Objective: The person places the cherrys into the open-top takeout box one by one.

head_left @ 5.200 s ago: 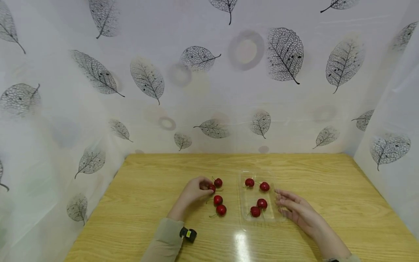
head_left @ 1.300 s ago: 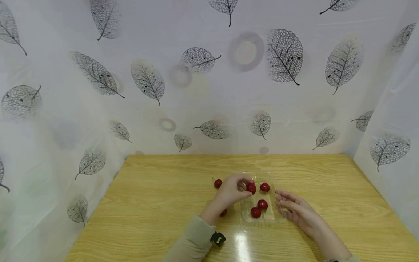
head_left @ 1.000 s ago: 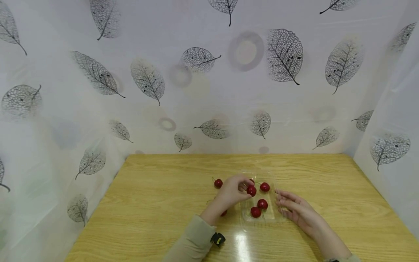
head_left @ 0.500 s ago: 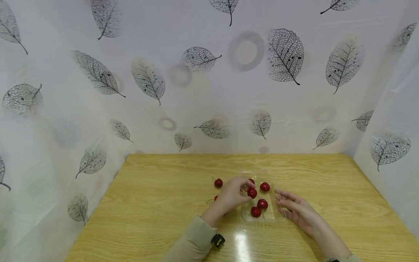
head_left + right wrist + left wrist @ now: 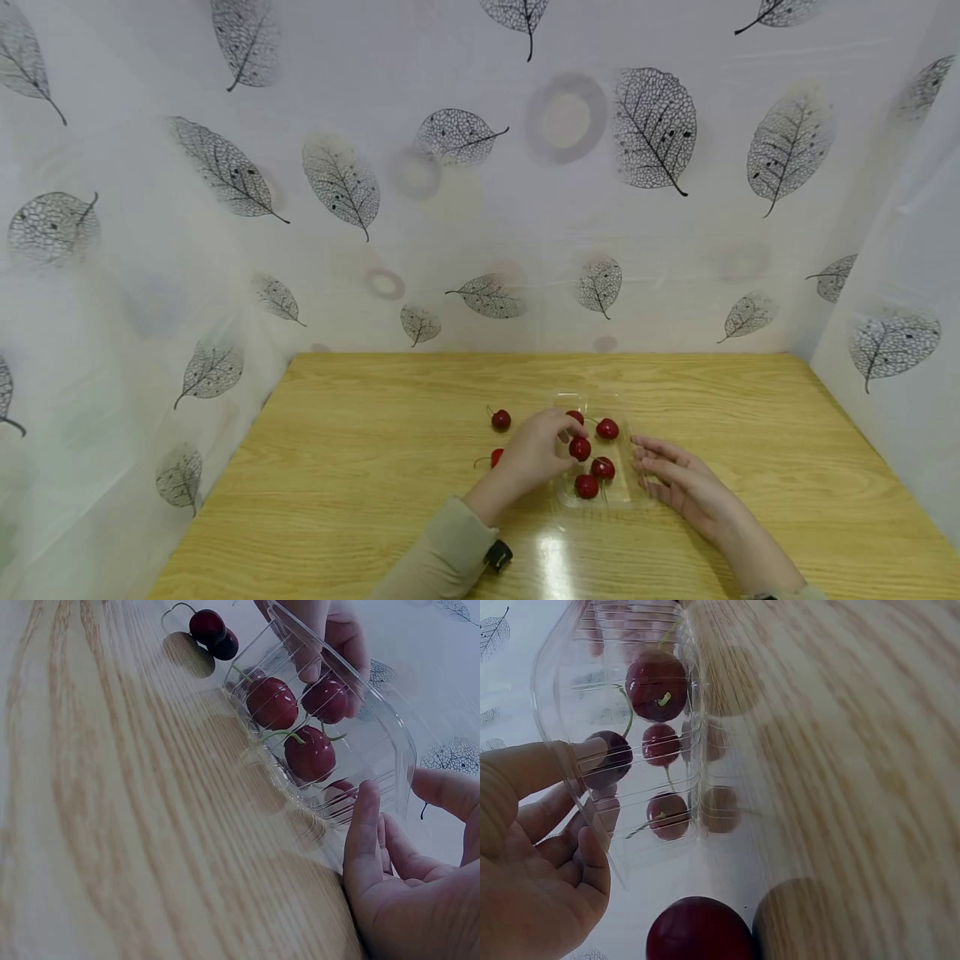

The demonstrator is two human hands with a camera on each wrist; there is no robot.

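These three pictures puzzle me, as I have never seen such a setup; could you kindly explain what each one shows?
No machine here: a person works with two bare hands. The wide picture comes from a camera on the head, looking down at a wooden table. The other two come from cameras worn on each wrist, close to the work. A clear plastic tray holds red cherries. The left hand reaches into it, its fingers at one cherry; whether they pinch it I cannot tell. The right hand rests against the tray's side, fingers straight. Two loose cherries show on the table beside the tray.
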